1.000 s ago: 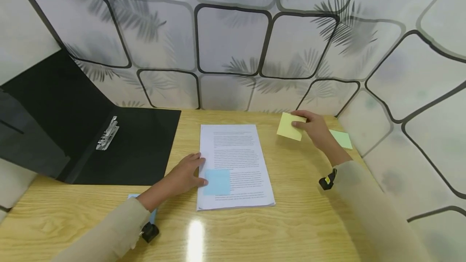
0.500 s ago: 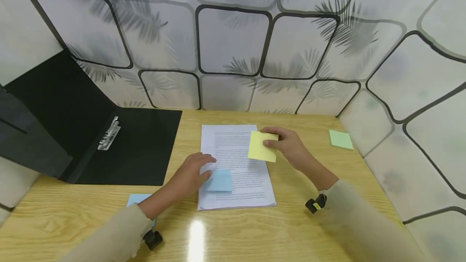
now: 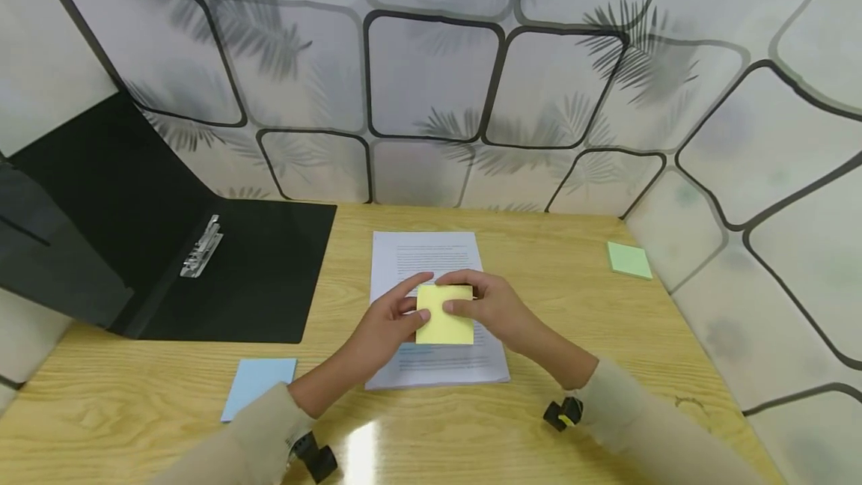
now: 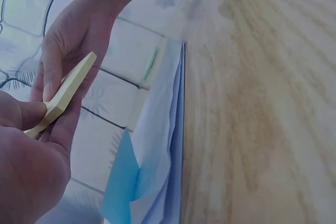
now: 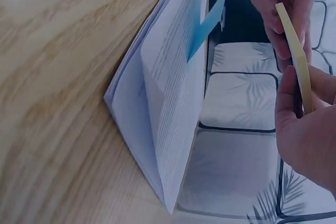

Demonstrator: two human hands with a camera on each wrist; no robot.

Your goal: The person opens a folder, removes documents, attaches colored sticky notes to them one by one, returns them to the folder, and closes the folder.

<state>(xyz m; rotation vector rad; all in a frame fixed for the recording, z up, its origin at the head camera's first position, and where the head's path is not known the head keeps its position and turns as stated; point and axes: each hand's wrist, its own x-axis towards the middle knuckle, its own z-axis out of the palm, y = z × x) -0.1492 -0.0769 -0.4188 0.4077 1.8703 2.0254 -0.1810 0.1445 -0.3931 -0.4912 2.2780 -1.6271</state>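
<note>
The yellow pad (image 3: 444,326) is up in the air, above the stack of papers, and both hands have hold of it. The left hand (image 3: 386,329) pinches it from one side, with its thumb on the front and fingers behind. The right hand (image 3: 500,311) pinches the other side the same way. The pad is a little block (the wrist views show how thick it is).

Under it, the papers (image 3: 447,371) lie on the table (image 3: 552,253), with rows of small print. Some sheets curl up at the edge. A blue note (image 4: 121,179) is on the top page, and part of it sticks up.

Near the left sleeve (image 3: 236,440) there is a blue pad (image 3: 254,388), flat on the table. A green pad (image 3: 629,260) lies far over on the right, by the wall (image 3: 431,73). On the left is a big black folder (image 3: 263,275), wide open, with a shiny clip (image 3: 200,248) inside. The wall has dark lines and gray leaves on it.
</note>
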